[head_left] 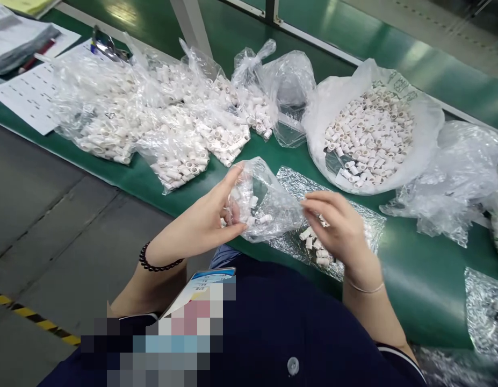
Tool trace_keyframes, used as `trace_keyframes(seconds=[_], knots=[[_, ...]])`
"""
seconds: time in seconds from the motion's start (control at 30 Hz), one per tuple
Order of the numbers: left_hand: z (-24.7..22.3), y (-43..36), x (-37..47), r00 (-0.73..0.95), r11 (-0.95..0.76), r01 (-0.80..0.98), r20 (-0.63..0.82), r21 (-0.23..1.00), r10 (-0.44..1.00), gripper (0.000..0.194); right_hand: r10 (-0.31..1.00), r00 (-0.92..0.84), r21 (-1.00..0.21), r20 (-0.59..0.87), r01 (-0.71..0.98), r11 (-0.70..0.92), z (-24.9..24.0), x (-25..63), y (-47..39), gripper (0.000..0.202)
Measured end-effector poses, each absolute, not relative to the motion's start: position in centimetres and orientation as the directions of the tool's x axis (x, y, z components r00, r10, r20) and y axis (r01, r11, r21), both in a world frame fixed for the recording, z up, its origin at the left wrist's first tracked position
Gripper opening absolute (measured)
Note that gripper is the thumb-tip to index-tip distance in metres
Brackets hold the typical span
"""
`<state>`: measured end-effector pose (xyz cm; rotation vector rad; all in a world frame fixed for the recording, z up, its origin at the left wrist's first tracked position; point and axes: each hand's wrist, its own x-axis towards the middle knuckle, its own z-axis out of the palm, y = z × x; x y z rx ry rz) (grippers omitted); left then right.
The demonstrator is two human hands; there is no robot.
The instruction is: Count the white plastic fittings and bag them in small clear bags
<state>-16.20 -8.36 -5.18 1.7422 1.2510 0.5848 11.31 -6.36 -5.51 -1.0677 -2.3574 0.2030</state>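
A clear plastic bag (273, 207) with some small white tube pieces inside is stretched between my hands above the front of the bench. My left hand (228, 209) wraps round its left end, thumb and fingers on the plastic. At its right end, the fingertips of my right hand (333, 223) pinch the bag's edge. Beneath my right hand, more white tube pieces (311, 239) lie on a sheet of bubble wrap (373, 223), partly hidden by the hand. Beyond stands a large open bag (428, 129) full of the same white tube pieces (373, 134).
Several filled clear bags (112, 118) lie along the left of the green bench (413, 274). Crumpled plastic bags (454, 172) sit at the right. Printed sheets (25, 97) and pliers (107, 48) are at the far left. Another bubble-wrap sheet (480, 301) holds small parts.
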Motion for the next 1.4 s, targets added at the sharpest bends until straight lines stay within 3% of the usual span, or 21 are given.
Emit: trace_keyframes(seconds=[0.1, 0.17, 0.27, 0.47, 0.6, 0.7, 0.8, 0.9, 0.97, 1.07, 1.17, 1.27, 1.4], knots=[[-5.6, -8.4, -16.7, 0.378, -0.100, 0.490, -0.108, 0.866, 0.919, 0.095, 0.879, -0.463, -0.194, 0.114, 0.857, 0.477, -5.8, 15.1, -5.2, 0.023], [-5.8, -8.4, -16.7, 0.382, -0.103, 0.478, -0.101, 0.872, 0.919, 0.094, 0.899, -0.425, -0.082, -0.103, 0.905, 0.418, -6.6, 16.9, -4.7, 0.025], [-5.7, -8.3, -16.4, 0.380, -0.116, 0.473, -0.084, 0.873, 0.921, 0.094, 0.872, -0.421, -0.070, -0.251, 0.906, 0.418, -8.4, 17.6, -4.2, 0.028], [-5.2, -8.3, -16.4, 0.383, -0.097, 0.485, -0.112, 0.869, 0.917, 0.093, 0.837, -0.474, -0.074, -0.273, 0.878, 0.473, -10.2, 16.9, -3.3, 0.027], [-5.4, -8.5, -16.6, 0.375, -0.076, 0.490, -0.131, 0.868, 0.918, 0.094, 0.830, -0.524, -0.113, -0.194, 0.852, 0.511, -9.3, 17.0, -3.4, 0.025], [-5.6, -8.5, -16.4, 0.377, -0.083, 0.492, -0.126, 0.867, 0.918, 0.095, 0.816, -0.577, -0.171, 0.026, 0.802, 0.572, -7.1, 16.3, -4.5, 0.020], [-5.6, -8.5, -15.9, 0.387, -0.091, 0.501, -0.129, 0.860, 0.913, 0.095, 0.710, -0.625, -0.254, 0.324, 0.666, 0.701, -4.3, 14.0, -6.1, 0.021], [-5.3, -8.5, -15.5, 0.414, -0.118, 0.506, -0.120, 0.855, 0.902, 0.095, 0.591, -0.676, -0.276, 0.440, 0.524, 0.806, -2.8, 11.4, -7.0, 0.031], [-5.1, -8.5, -15.5, 0.426, -0.134, 0.504, -0.111, 0.853, 0.898, 0.094, 0.574, -0.699, -0.279, 0.426, 0.502, 0.819, -2.7, 10.8, -6.9, 0.035], [-4.8, -8.5, -16.0, 0.418, -0.152, 0.506, -0.087, 0.849, 0.904, 0.093, 0.661, -0.647, -0.276, 0.380, 0.603, 0.749, -3.4, 12.0, -6.5, 0.027], [-4.7, -8.5, -16.5, 0.411, -0.155, 0.508, -0.080, 0.847, 0.908, 0.092, 0.760, -0.636, -0.176, 0.130, 0.740, 0.649, -4.6, 14.4, -6.4, 0.016], [-4.9, -8.3, -16.7, 0.411, -0.155, 0.506, -0.079, 0.848, 0.908, 0.093, 0.775, -0.612, -0.048, -0.160, 0.789, 0.613, -6.0, 15.6, -6.7, 0.022], [-4.9, -8.1, -16.4, 0.423, -0.156, 0.503, -0.085, 0.850, 0.902, 0.093, 0.748, -0.616, -0.001, -0.245, 0.772, 0.636, -7.8, 15.3, -6.9, 0.029]])
